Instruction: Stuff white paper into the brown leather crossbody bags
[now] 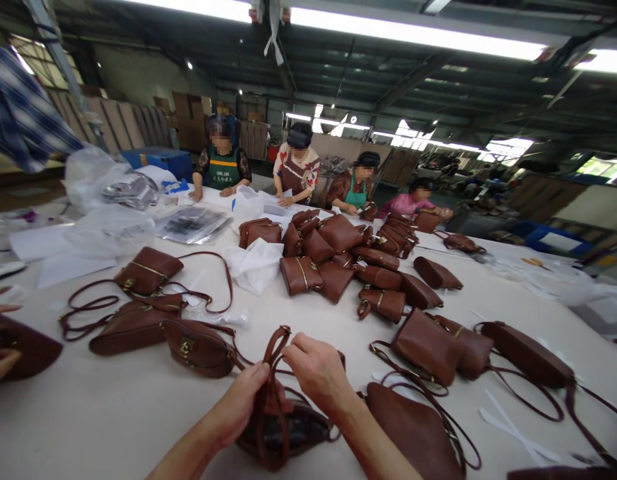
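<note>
Low in front of me a brown handbag (303,430) rests on the table, its dark inside partly showing. A looped brown leather strap (262,420) rises from it, with a small metal buckle at the top of the loop. My left hand (248,397) is closed round the strap from the left, thumb up. On the other side my right hand (316,367) pinches the strap just below the buckle; its fingertips are partly hidden. Beyond my left hand lies a brown bag with a gold clasp (201,348). Another brown bag (413,430) lies right of my right forearm.
A heap of brown bags (338,233) covers the middle of the table (113,407). Loose straps lie to both sides. At the left edge a co-worker's hands (3,360) hold a brown bag. Several people work along the far side. Clear plastic (108,230) lies back left.
</note>
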A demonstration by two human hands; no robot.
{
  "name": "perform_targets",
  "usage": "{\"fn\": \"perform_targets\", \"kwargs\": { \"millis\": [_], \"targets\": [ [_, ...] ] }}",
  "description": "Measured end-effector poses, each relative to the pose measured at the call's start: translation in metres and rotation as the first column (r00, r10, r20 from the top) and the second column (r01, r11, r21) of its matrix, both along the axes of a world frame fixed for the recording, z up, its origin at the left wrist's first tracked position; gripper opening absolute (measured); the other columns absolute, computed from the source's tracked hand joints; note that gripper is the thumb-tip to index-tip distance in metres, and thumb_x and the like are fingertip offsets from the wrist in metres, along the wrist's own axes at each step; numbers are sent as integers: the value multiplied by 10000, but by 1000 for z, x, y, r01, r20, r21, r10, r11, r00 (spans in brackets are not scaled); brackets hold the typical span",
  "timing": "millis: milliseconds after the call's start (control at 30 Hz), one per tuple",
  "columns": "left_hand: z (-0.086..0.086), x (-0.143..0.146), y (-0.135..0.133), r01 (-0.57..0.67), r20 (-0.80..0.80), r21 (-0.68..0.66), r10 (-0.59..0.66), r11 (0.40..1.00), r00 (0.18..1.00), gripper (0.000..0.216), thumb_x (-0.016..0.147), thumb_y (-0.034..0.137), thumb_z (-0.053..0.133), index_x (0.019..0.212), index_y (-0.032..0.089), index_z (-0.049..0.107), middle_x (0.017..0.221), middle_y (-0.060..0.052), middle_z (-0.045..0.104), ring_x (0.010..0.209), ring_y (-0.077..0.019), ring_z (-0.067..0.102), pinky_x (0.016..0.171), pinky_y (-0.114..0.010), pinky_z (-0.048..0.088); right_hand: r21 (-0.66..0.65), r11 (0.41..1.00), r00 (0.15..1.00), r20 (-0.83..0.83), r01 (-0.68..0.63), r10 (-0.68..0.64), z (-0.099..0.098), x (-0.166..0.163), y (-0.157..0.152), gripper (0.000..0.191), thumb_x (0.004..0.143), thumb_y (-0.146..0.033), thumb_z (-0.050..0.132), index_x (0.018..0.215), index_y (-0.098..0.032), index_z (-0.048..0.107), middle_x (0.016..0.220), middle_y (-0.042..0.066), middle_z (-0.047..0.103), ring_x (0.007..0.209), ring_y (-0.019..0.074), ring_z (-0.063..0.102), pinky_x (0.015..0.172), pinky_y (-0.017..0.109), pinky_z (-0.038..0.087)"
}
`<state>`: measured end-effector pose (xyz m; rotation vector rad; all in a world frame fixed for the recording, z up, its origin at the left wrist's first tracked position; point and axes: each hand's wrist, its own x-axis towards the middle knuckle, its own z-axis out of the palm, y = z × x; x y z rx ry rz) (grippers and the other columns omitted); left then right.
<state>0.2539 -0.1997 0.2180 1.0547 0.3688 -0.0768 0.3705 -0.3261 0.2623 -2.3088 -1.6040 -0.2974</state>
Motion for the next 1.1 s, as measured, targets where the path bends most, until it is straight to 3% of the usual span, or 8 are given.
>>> {"fn": "perform_targets", "kwargs": {
  "millis": [100,200,333,433,533,733,900,1100],
  "targets": [
    [-5,-1,-3,-36,-42,-60,33,998,999,551,768,724,566,726,182,481,585,41,547,493,-139,578,562,-292,492,-54,998,999,23,27,-26,-4,-2,5,196,930,-153,501,795,-195,636,778,20,614,643,142,549,562,263,309],
    [-7,-1,-2,-27,-101,-81,19,996,995,565,720,735,614,742,219,384,564,113,404,380,-38,313,413,-185,357,-119,989,996,-15,85,-88,-8,-1,6,180,938,-191,520,806,-191,642,804,28,636,669,142,578,581,253,324],
    [-4,-6,8,115,-168,-42,-121,992,978,552,725,729,605,850,236,390,571,132,319,406,-31,155,372,-147,141,-279,959,987,-135,50,-90,-13,21,-10,153,939,-298,577,856,-208,670,834,24,682,749,149,618,655,239,366],
    [4,-12,17,258,-168,100,-240,961,956,424,764,559,659,911,222,448,556,130,317,416,-44,177,368,-160,152,-363,932,979,-182,18,-90,-14,48,-36,108,930,-280,599,878,-235,682,870,10,711,810,151,640,718,245,382],
    [10,-17,24,317,-160,293,-281,902,946,259,780,381,647,903,200,510,538,118,353,423,-58,249,374,-170,204,-387,914,967,-161,122,-197,-10,75,-64,87,916,-223,604,866,-232,674,869,26,723,806,170,658,690,256,378],
    [-4,-8,20,63,-117,353,-23,934,993,395,759,573,601,841,203,488,491,140,296,374,-52,212,352,-172,184,-353,821,847,-124,449,-516,1,83,-76,240,978,-226,446,840,-163,631,722,116,711,657,227,676,563,268,355],
    [-14,7,3,-94,-20,346,108,934,994,452,754,622,602,778,177,523,608,11,608,402,-95,498,409,-206,362,-311,896,855,-314,318,-413,-4,27,-28,242,985,-252,429,829,-206,608,602,-16,695,553,125,663,538,193,385],
    [-8,10,-5,-246,-28,138,252,959,967,518,674,614,713,906,165,601,830,-72,731,724,-223,679,690,-328,528,-252,938,923,-242,237,-298,-26,-35,22,206,950,-199,428,1037,-199,614,734,72,749,643,216,721,514,236,411]
  ]
}}
